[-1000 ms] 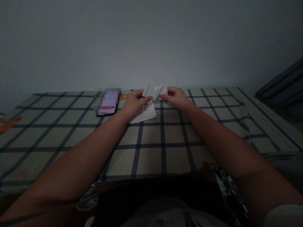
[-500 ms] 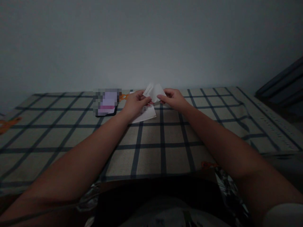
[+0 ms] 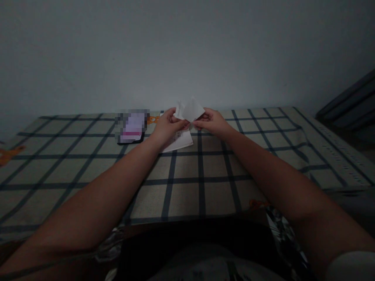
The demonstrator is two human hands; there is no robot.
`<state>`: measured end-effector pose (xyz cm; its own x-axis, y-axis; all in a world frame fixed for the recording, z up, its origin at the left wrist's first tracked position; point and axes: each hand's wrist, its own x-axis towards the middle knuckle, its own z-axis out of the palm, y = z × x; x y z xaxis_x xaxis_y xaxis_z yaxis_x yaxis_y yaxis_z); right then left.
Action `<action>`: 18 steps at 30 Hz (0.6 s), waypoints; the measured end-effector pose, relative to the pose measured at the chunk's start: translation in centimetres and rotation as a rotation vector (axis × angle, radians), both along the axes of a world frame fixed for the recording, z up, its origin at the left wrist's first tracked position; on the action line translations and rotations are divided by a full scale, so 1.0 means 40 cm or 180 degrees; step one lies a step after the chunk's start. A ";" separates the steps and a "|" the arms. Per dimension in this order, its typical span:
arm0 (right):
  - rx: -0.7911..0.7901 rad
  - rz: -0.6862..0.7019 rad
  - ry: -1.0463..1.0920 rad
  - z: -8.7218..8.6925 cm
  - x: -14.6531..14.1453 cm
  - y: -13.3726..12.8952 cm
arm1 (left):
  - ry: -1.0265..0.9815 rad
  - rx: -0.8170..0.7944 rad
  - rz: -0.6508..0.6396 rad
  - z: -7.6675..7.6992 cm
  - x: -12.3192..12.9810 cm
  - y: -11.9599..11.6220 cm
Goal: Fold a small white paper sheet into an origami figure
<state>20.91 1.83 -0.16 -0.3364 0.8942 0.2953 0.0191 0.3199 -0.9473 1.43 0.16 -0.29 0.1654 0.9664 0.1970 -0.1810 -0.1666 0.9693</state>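
A small folded piece of white paper (image 3: 191,110) is held up between my two hands, its pointed tip upward. My left hand (image 3: 169,124) pinches its lower left side, thumb toward the middle. On the other side my right hand (image 3: 212,120) grips the lower right edge between thumb and fingers. The thumbs nearly meet at the paper's bottom. Under my left hand lies a flat white booklet or stack of sheets (image 3: 183,141) with some dark print, partly covered by the hand.
A phone (image 3: 133,127) with a lit, blurred screen lies left of my left hand. The checked tablecloth (image 3: 187,168) spreads over the table, which meets a plain wall (image 3: 187,54) at the back. Dark striped fabric (image 3: 351,101) stands at the far right.
The folded paper has turned and risen slightly, so its tip now points up. My right thumb has shifted from the paper's face down to its lower edge, closer to the left thumb.
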 end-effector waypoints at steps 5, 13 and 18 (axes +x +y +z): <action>-0.0019 0.0029 0.0053 -0.009 -0.002 0.004 | 0.0133 0.0099 0.0039 -0.011 -0.005 0.009; 0.0066 -0.0034 0.0004 -0.011 0.003 0.011 | 0.0352 0.0242 0.0021 -0.016 -0.009 0.014; 0.0141 0.0032 0.0004 -0.009 0.003 0.011 | 0.0428 0.0387 -0.0002 -0.025 -0.012 0.023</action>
<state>21.02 2.25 -0.53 -0.3450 0.8768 0.3350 0.0143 0.3618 -0.9322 0.96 1.08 -1.30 0.1988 0.9366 0.2885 -0.0513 -0.2840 0.9574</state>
